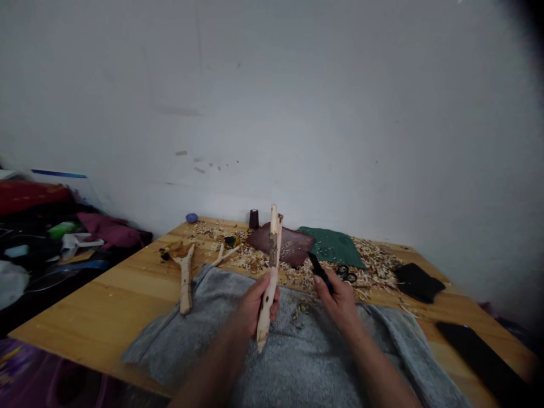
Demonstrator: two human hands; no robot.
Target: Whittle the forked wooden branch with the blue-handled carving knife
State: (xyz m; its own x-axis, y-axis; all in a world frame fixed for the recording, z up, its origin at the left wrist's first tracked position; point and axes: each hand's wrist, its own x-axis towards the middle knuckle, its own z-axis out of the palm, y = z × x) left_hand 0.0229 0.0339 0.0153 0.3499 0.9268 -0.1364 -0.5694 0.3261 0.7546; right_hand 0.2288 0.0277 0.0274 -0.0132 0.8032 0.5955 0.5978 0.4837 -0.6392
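Observation:
My left hand (259, 303) is wrapped round a pale peeled branch (273, 277), which stands nearly upright, its pointed lower end jutting below my fingers. Some dark bark shows on its upper part. To the right, my right hand (338, 297) grips a black-handled knife (321, 273), its dark end pointing up and to the left, apart from the branch. Below both hands a grey cloth (297, 351) covers the table's front. A peeled forked stick (186, 280) lies at the cloth's left edge, and a thinner forked stick (225, 255) lies behind the cloth.
Wood shavings (374, 263) spread over the wooden table (106, 303). Further back are a maroon sheet (293, 243), a green sheet (335, 247) and a dark thread spool (254, 219). Black scissors (347, 275), a black cloth (419, 282) and a flat black object (480, 354) lie right.

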